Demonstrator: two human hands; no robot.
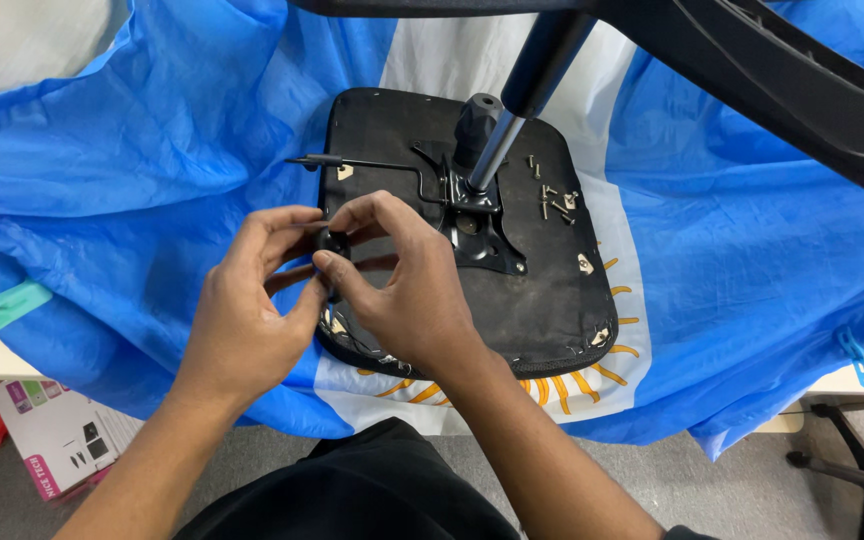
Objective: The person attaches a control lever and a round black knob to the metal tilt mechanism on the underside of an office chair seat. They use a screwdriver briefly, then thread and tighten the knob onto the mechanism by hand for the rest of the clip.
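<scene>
Both the left hand (247, 310) and right hand (402, 285) pinch a small black knob (330, 240) at the upturned seat base's (532, 300) left edge; it looks rigid, light, best gripped round its rim.

Blue cloth (152, 140) drapes table; grey floor (752, 490) below.

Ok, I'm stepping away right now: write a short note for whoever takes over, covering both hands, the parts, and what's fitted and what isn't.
Left hand and right hand: both pinch a small black knob at the left edge of the upturned seat base; what it joins is hidden.
Parts: seat lies underside up on the blue cloth. Gas cylinder stands in the mounting plate; lever rod runs left from it.
Done: plate sits on the seat.
Left: loose screws lie to the right of the plate, not fitted.
</scene>
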